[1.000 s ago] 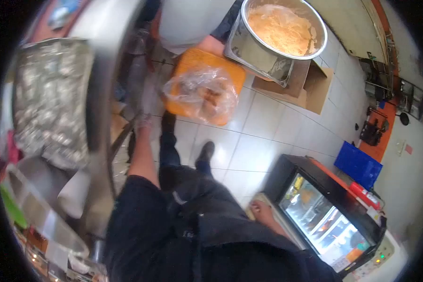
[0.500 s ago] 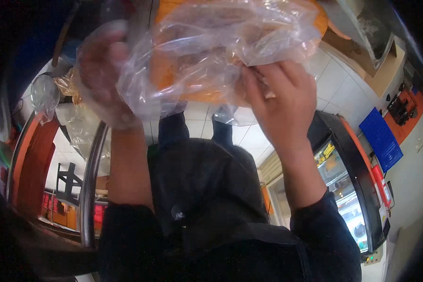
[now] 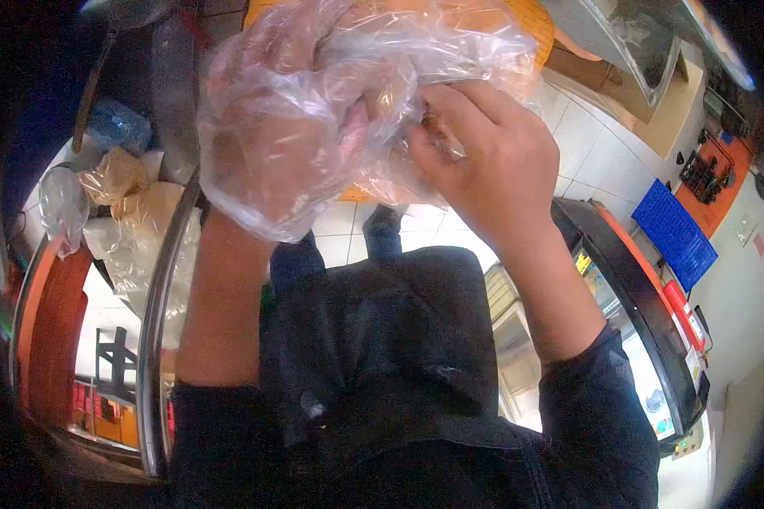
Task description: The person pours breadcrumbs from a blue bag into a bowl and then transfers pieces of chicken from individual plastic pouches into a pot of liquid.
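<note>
A crumpled clear plastic bag (image 3: pixel 475 47) spreads over the orange surface (image 3: pixel 539 21) at the top. My left hand (image 3: pixel 267 144) is inside the clear plastic, which covers it down to the wrist; its fingers reach up and right, and something pinkish shows through beside them. My right hand (image 3: pixel 492 157) has its fingers closed on the bag's plastic, just right of my left hand. What lies inside the folds cannot be made out clearly.
At the left are a metal rail (image 3: pixel 157 339), plastic packets (image 3: pixel 140 220) and a blue bag (image 3: pixel 119 125). A display fridge (image 3: pixel 628 314), a blue mat (image 3: pixel 675 233) and a cardboard box (image 3: pixel 679 123) stand at the right.
My left hand has moved right, closer to my right hand, with the plastic around it. My right hand has shifted slightly left and up. The whole view has shifted a little.
</note>
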{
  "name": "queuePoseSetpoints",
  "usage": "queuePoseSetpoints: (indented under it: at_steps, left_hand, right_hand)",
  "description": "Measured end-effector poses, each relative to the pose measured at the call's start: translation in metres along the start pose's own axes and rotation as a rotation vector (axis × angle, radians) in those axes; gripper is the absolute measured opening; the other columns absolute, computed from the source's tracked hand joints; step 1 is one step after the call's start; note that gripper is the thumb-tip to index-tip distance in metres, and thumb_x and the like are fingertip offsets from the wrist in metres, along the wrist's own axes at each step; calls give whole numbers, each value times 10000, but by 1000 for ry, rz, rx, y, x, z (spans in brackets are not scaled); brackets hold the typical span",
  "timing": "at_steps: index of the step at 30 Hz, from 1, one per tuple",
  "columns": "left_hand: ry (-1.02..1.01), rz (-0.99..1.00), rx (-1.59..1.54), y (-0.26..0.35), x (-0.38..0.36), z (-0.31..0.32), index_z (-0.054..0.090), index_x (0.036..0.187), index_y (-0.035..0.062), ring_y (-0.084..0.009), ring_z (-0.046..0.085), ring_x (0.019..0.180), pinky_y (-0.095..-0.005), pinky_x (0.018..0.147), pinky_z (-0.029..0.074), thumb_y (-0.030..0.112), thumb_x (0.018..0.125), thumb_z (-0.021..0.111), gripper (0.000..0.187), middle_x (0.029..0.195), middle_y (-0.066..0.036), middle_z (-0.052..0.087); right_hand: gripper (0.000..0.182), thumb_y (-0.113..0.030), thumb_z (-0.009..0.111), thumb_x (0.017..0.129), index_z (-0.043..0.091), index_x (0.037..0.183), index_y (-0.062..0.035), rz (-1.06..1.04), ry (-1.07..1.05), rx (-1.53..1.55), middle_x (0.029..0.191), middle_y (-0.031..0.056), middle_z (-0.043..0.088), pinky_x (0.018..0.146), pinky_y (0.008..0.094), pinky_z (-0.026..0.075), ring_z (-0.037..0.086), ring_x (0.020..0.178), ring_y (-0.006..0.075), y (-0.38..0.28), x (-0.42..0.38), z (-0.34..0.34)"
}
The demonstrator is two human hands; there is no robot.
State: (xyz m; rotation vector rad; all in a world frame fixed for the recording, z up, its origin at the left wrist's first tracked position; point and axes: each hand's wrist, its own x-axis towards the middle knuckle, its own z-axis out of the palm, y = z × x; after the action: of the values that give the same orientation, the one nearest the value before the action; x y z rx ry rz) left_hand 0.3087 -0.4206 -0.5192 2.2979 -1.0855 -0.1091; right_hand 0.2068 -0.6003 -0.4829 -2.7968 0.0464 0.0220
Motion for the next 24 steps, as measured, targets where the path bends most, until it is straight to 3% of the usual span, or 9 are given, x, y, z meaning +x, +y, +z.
queuePoseSetpoints:
  at_steps: [1, 8, 17, 22, 24]
  left_hand:
    - [0, 16, -17, 2, 6, -5, 775, 1084, 129, -341, 583, 1235, -505, 1009, 471, 139, 684, 803, 400, 1387, -119, 580]
    - [-83, -51, -60, -18, -9, 7, 725, 1166, 135, -324, 503, 1298, -534, 1092, 335, 363, 720, 826, 511, 1416, -87, 560]
    - [-109, -100, -66, -19, -17, 17, 671, 1271, 151, -291, 408, 1389, -516, 1150, 246, 396, 686, 840, 656, 1499, -66, 475]
    - [-23, -51, -68, -21, -18, 20, 686, 1254, 181, -291, 426, 1379, -523, 1144, 251, 389, 718, 823, 591, 1482, -74, 492]
    - [-31, -41, -61, -21, -15, 18, 707, 1221, 166, -307, 447, 1364, -502, 1132, 300, 324, 699, 827, 558, 1490, -83, 488]
  right_hand:
    - [224, -218, 760, 731, 708, 941, -159, -17, 13, -10, 891, -8, 665, 633, 368, 518, 665, 757, 221, 1, 1, 1]
    - [218, -268, 732, 752, 667, 931, -162, -151, -30, -143, 849, -14, 608, 599, 340, 505, 663, 737, 180, 6, 5, 6]
    - [224, -315, 708, 801, 656, 944, -151, -333, 8, -160, 862, -7, 596, 630, 324, 510, 669, 755, 165, 19, 16, 12]
    - [235, -320, 710, 825, 665, 991, -160, -306, 6, -145, 862, -2, 599, 622, 326, 517, 671, 745, 177, 19, 12, 11]
    - [238, -321, 715, 827, 665, 999, -164, -298, 18, -91, 860, 1, 597, 605, 325, 515, 668, 720, 186, 17, 12, 6]
